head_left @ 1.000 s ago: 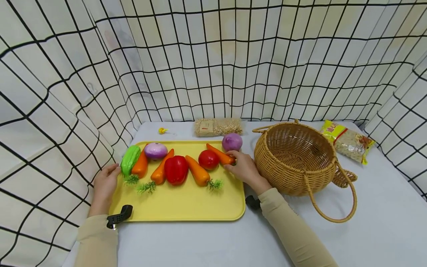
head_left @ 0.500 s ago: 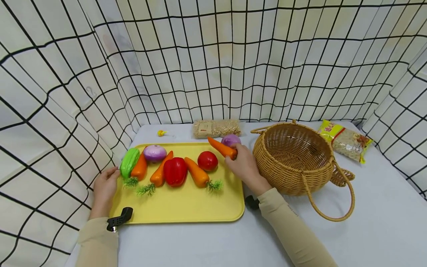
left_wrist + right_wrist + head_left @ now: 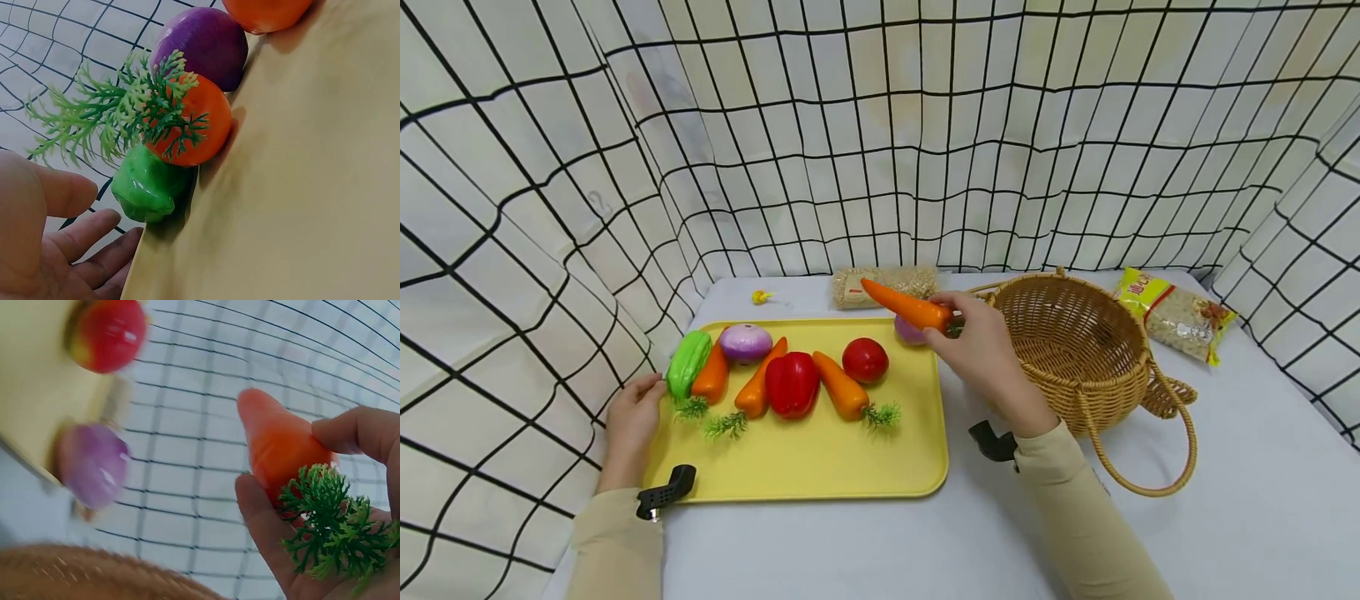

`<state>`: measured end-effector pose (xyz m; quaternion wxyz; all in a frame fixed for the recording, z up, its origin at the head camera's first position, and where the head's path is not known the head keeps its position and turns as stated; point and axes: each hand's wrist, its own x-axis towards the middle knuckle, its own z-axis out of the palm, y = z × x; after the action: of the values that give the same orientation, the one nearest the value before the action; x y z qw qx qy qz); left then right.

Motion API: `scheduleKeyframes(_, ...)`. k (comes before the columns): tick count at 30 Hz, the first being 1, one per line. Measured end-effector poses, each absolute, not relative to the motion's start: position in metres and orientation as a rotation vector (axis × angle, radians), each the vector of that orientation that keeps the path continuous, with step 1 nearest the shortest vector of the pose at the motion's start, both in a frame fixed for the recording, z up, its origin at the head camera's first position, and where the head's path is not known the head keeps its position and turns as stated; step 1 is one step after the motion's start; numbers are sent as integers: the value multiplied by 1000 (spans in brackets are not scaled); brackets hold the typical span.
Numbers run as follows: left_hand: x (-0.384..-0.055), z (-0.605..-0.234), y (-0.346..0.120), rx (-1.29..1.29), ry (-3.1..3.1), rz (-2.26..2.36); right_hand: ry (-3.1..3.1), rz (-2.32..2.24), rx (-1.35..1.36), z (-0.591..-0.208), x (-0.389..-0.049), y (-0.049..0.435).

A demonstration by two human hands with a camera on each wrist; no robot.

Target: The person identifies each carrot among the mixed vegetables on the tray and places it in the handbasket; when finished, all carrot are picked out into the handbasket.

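Note:
My right hand [image 3: 981, 346] pinches a toy carrot [image 3: 907, 305] by its thick end, held up above the tray's right back corner. Thumb and fingers sit on opposite sides of the carrot [image 3: 284, 450] in the right wrist view, its green leafy top over the palm. Below it, a purple onion [image 3: 910, 332] is partly hidden. At the tray's left edge rests my left hand [image 3: 634, 421], fingers loosely extended against the rim beside a green vegetable [image 3: 150, 184]. The yellow tray [image 3: 820, 467] also bears several carrots, a red bell pepper [image 3: 793, 385], a tomato [image 3: 865, 360] and another purple onion [image 3: 746, 342].
A round wicker basket [image 3: 1097, 400] with looped handles stands right of the tray, close behind my right hand. Bagged grain [image 3: 887, 287] lies behind the tray, and a yellow-red packet [image 3: 1180, 315] right of the basket. Black-grid netting [image 3: 865, 167] encloses the white table.
My right hand has lifted the carrot off the tray, raising it up and to the right over the onion. My left hand stays at the tray's left edge.

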<state>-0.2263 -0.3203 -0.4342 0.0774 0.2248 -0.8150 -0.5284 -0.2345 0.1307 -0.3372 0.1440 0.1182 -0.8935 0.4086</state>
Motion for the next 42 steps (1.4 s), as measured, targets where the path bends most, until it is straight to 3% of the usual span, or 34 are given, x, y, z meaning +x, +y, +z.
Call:
scheduleKeyframes(18,-228,-437,-319,694,-2433,-1532,-2580,1242,49,-295,-216,224)
scheduleKeyframes(42,-230,-436,-320,708,-2463,-1548,-2683,1200,-114,-301,-204,304)
